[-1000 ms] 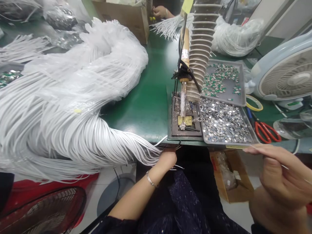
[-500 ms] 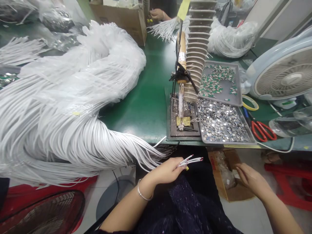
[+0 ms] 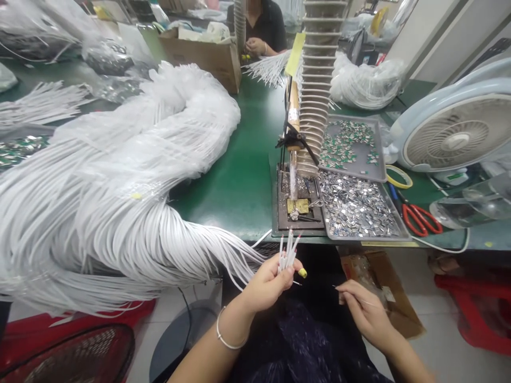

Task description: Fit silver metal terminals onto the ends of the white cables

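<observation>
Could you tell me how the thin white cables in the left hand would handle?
Probably light: the left hand pinches several thin white cables at once. Their short ends stand upright, so seemingly stiff over short spans. The big white cable bundle droops off the green table, so long runs likely flop.

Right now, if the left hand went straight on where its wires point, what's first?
Likely the dark solder stand base at the table's edge, just beyond the tips of the wires in the left hand; depth unclear.
</observation>
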The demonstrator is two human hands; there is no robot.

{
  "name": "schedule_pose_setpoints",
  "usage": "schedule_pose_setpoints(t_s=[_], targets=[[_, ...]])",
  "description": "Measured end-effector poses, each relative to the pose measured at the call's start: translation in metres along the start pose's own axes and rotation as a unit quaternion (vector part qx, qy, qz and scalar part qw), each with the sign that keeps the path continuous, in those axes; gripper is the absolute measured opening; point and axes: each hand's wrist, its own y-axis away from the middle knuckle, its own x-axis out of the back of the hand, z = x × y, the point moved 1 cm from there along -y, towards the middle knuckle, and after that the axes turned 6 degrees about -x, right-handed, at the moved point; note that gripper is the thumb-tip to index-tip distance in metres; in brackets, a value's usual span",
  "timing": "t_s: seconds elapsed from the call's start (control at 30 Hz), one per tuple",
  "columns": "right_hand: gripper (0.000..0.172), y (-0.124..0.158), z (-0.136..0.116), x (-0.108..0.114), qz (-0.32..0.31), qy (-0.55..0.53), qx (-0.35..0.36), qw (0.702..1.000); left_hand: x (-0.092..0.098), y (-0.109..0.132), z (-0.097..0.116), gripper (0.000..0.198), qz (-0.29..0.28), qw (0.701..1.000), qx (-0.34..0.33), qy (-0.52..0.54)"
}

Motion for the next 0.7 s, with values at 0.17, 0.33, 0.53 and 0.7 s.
schedule_pose_setpoints(t_s=[0.17,0.33,0.53,0.7], targets=[[0.025,-0.043,-0.035,0.006,0.028,-0.013,0.06,0.998,-0.001,0.002,0.009,0.038,0.108,0.991,-0.012,0.074],[0.02,-0.086,-0.041,0.024,0.148,0.054,0.058,0.986,0.0,-0.004,0.019,0.036,0.174,0.981,-0.013,0.089],[0.018,-0.131,-0.021,0.048,0.186,0.21,-0.005,0.96,-0.005,-0.016,0.038,0.037,0.179,0.978,-0.017,0.109],[0.02,-0.156,-0.009,0.048,0.101,0.254,-0.026,0.961,-0.009,-0.027,0.048,0.035,0.196,0.972,-0.026,0.124]])
